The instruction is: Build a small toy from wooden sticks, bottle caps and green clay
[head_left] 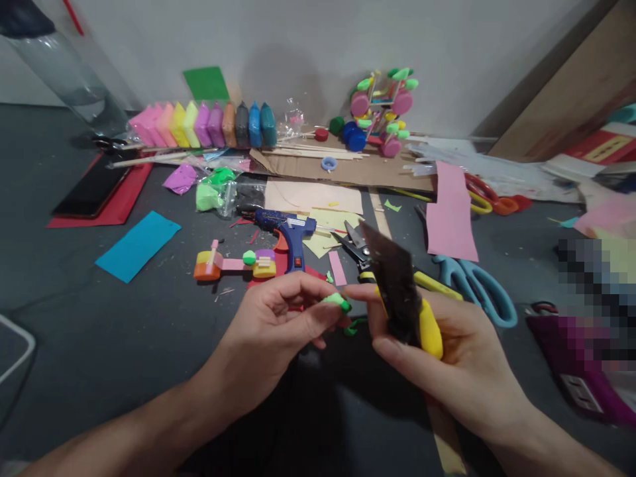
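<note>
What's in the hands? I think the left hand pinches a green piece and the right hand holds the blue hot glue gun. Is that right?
Not quite: in the head view, the right hand holds a yellow-handled tool; the blue hot glue gun lies on the table. The left hand does pinch a green piece.

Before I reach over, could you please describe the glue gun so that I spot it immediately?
On the dark table, find the cardboard strip near the wall. Come forward past the pale sheet, toward the left hand, to the glue gun. Its dark blue body and orange trigger set it apart from the dark-bladed scissors to its right.
</note>
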The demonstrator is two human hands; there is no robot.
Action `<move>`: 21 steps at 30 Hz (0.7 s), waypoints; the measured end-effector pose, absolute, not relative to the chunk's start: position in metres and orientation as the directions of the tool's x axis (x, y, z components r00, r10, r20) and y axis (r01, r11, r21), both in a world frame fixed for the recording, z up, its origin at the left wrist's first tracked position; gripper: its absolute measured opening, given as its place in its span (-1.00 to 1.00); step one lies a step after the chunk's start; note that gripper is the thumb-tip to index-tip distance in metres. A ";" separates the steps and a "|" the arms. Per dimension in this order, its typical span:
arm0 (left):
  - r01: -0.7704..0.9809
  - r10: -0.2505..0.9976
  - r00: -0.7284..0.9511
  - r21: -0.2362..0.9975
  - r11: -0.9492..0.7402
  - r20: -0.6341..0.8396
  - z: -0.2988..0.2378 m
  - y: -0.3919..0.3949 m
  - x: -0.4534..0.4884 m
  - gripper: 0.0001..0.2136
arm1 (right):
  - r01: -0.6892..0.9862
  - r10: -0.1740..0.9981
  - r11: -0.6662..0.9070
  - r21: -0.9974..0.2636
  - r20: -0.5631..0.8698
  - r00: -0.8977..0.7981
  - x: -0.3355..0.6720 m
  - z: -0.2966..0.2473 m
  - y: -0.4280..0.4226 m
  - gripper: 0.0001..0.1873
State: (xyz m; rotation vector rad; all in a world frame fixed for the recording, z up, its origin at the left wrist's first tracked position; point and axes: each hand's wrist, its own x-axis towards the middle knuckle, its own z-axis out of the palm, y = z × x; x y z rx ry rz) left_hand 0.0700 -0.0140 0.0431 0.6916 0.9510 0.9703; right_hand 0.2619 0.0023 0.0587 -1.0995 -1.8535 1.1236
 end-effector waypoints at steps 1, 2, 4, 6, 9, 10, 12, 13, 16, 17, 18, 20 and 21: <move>-0.384 0.904 0.248 0.822 0.421 -0.347 0.043 -0.014 0.070 -0.94 | 0.301 0.905 0.269 -0.915 0.133 -0.404 0.261 0.059 0.002 -0.73; -0.407 0.901 0.256 0.807 0.428 -0.349 0.042 -0.013 0.070 -0.93 | 0.294 0.899 0.272 -0.916 0.133 -0.417 0.259 0.060 0.002 -0.76; -0.449 0.895 0.277 0.776 0.443 -0.351 0.040 -0.013 0.070 -0.93 | 0.284 0.889 0.282 -0.916 0.139 -0.437 0.257 0.061 0.002 -0.83; -0.478 0.889 0.293 0.752 0.454 -0.351 0.038 -0.013 0.071 -0.92 | 0.296 0.891 0.297 -0.908 0.152 -0.427 0.257 0.061 0.002 -0.84; -0.501 0.890 0.315 0.739 0.451 -0.330 0.036 -0.012 0.070 -0.90 | 0.312 0.895 0.315 -0.896 0.172 -0.411 0.258 0.060 0.002 -0.83; -0.508 0.892 0.320 0.737 0.447 -0.320 0.035 -0.012 0.070 -0.90 | 0.307 0.890 0.320 -0.896 0.174 -0.421 0.258 0.059 0.002 -0.83; -0.518 0.895 0.328 0.735 0.437 -0.302 0.034 -0.011 0.070 -0.91 | 0.294 0.877 0.326 -0.898 0.172 -0.449 0.258 0.059 0.002 -0.83; -0.526 0.897 0.323 0.731 0.434 -0.301 0.034 -0.011 0.070 -0.93 | 0.289 0.871 0.329 -0.899 0.172 -0.460 0.257 0.059 0.003 -0.83; -0.539 0.899 0.309 0.721 0.435 -0.312 0.035 -0.012 0.069 -0.97 | 0.281 0.859 0.347 -0.895 0.183 -0.478 0.255 0.061 0.003 -0.82; -0.538 0.898 0.307 0.721 0.437 -0.315 0.036 -0.012 0.069 -0.97 | 0.282 0.856 0.353 -0.892 0.187 -0.482 0.255 0.061 0.003 -0.82; -0.533 0.898 0.307 0.725 0.437 -0.315 0.036 -0.012 0.069 -0.96 | 0.283 0.854 0.356 -0.891 0.187 -0.485 0.255 0.061 0.003 -0.81; -0.515 0.896 0.307 0.735 0.440 -0.321 0.037 -0.012 0.069 -0.93 | 0.285 0.860 0.350 -0.892 0.186 -0.474 0.256 0.060 0.003 -0.82; -0.506 0.894 0.299 0.738 0.445 -0.334 0.038 -0.012 0.070 -0.90 | 0.291 0.869 0.346 -0.892 0.187 -0.458 0.258 0.059 0.002 -0.85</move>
